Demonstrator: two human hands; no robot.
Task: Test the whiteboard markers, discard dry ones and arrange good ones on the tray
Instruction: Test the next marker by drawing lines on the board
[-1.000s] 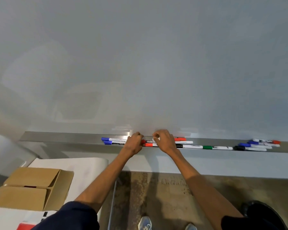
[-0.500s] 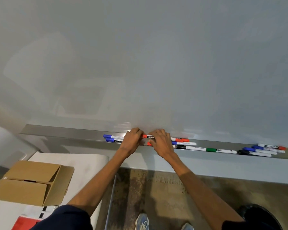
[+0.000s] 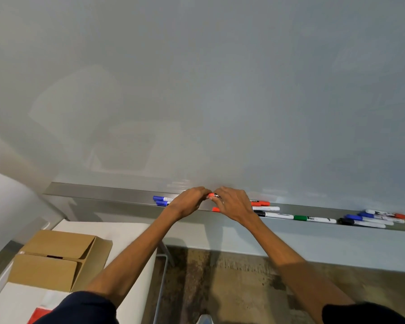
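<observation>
A red marker (image 3: 213, 196) shows between my two hands, just above the metal tray (image 3: 98, 191) under the whiteboard (image 3: 220, 90). My left hand (image 3: 189, 202) curls round its left end and my right hand (image 3: 232, 204) grips its right part. Two blue-capped markers (image 3: 160, 200) lie on the tray left of my hands. Right of them lie another red marker (image 3: 260, 203), a black-capped one (image 3: 275, 215) and a green one (image 3: 313, 218). A further red tip (image 3: 216, 209) peeks out below my right hand.
A cluster of several markers (image 3: 372, 218) lies at the tray's right end. An open cardboard box (image 3: 56, 260) stands on a white table (image 3: 117, 228) at lower left. Brown floor (image 3: 232, 277) lies below the board.
Both hands have drawn together and lifted slightly off the tray, now holding the red marker between them. The camera view has tilted a little.
</observation>
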